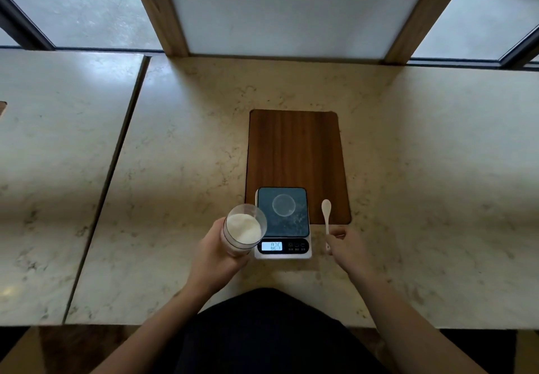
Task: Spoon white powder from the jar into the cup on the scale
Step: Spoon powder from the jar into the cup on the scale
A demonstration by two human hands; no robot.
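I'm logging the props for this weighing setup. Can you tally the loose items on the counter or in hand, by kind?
Jar of white powder: 1
Clear cup: 1
Digital scale: 1
White spoon: 1
Wooden board: 1
Total: 5

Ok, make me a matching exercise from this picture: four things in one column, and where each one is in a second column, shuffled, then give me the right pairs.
Things:
1. clear glass jar of white powder
2. small white plastic spoon
3. clear round cup
4. dark brown wooden board

Places:
A. on the digital scale's dark platform
B. held in the right hand
C. lying on the marble counter, behind the scale
D. held tilted in the left hand

Pairs: 1-D, 2-B, 3-A, 4-C
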